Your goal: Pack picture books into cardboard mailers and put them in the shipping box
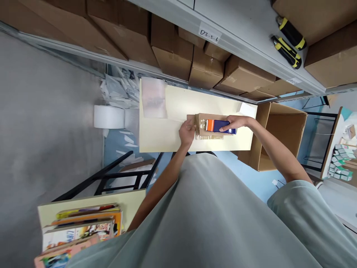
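A small brown cardboard box [220,117] lies on the cream tabletop in front of me, with shiny packing tape [203,126] across its left part. My right hand [233,122] is closed around a blue and orange tape dispenser [216,125], which sits over the top of the box. At the box's left end, my left hand [186,133] has its fingers bent against the cardboard and the tape edge. Part of the box is hidden under the dispenser and my right hand.
An open carton [263,137] stands beyond the table's right end. Bubble wrap [154,97] lies on the tabletop [178,96] at left, near a white roll [109,117]. Overhead, a shelf holds cartons [173,56] and yellow-black utility knives [291,33]. Books [83,230] lie at lower left.
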